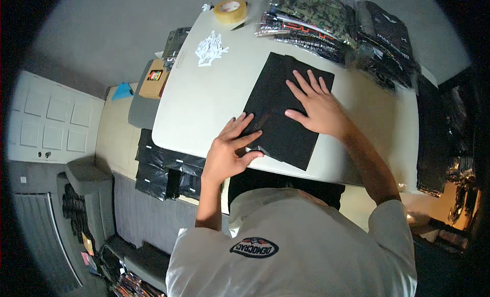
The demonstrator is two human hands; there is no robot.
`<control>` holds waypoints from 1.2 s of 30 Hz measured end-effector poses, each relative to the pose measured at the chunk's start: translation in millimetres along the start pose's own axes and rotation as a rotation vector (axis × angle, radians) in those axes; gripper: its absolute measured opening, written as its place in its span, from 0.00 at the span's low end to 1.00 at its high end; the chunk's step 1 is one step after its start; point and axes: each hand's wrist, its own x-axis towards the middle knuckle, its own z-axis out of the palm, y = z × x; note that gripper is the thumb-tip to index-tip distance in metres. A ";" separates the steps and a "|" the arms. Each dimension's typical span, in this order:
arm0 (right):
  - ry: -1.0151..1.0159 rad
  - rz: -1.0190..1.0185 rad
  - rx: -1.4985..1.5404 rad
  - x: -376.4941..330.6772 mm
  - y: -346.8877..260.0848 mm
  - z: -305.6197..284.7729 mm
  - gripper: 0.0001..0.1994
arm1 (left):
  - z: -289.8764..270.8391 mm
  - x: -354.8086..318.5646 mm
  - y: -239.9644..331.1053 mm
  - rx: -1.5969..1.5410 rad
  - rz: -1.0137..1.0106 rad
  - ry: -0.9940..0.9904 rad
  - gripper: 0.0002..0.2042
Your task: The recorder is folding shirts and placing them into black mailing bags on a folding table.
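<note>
A flat black rectangle of folded cloth (278,108) lies slightly askew on the white table, close to its near edge. Over its lower left corner rests my left hand (227,151), fingers spread and thumb apart from them. A small shiny fold shows beside that thumb; what it is I cannot make out. My right hand (319,108) lies flat on the upper right part of the cloth, fingers fanned out. Neither hand grips anything.
Small white paper slips (210,48) are piled at the table's far left, near a roll of yellowish tape (230,11). Plastic-wrapped garments (311,21) stand along the far edge, with another dark bagged stack (385,42) at right. Black packages (166,169) sit below the table's left side.
</note>
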 end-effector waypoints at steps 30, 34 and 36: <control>0.104 -0.057 0.069 59.1 14.7 23.8 0.43 | -2.9 0.8 5.9 0.079 -0.033 0.039 0.12; 0.084 -0.015 0.014 54.7 12.6 29.2 0.44 | -9.5 23.7 12.7 0.131 -0.014 -0.043 0.14; 0.156 -0.048 0.106 55.3 4.7 34.5 0.44 | -7.5 48.6 22.3 0.118 -0.004 -0.025 0.18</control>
